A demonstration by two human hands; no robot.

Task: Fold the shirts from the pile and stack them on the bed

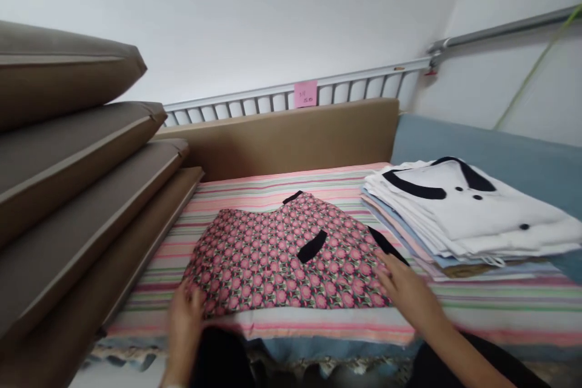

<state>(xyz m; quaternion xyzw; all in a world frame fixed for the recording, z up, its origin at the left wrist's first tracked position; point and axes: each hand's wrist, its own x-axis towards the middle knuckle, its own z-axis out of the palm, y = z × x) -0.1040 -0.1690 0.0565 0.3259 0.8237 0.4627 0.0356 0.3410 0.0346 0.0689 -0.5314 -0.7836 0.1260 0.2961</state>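
A pink-flowered garment (268,254) on a dark ground lies spread flat on the striped cloth in front of me. A black trim strip (312,247) crosses its middle, and more black edging shows at its top and right side. At the garment's lower left corner, my left hand (185,321) touches the edge, fingers slightly bent and apart. Over on the right side, my right hand (411,294) rests its spread fingers on the fabric beside the black edging. Both hands are a little blurred.
Folded white garments with black collars (477,206) top a clothes stack at right. Thick brown cushions (91,163) are piled at left. A brown board (291,139) stands behind the striped cloth (336,321), before a radiator (254,106) bearing a pink note (305,94).
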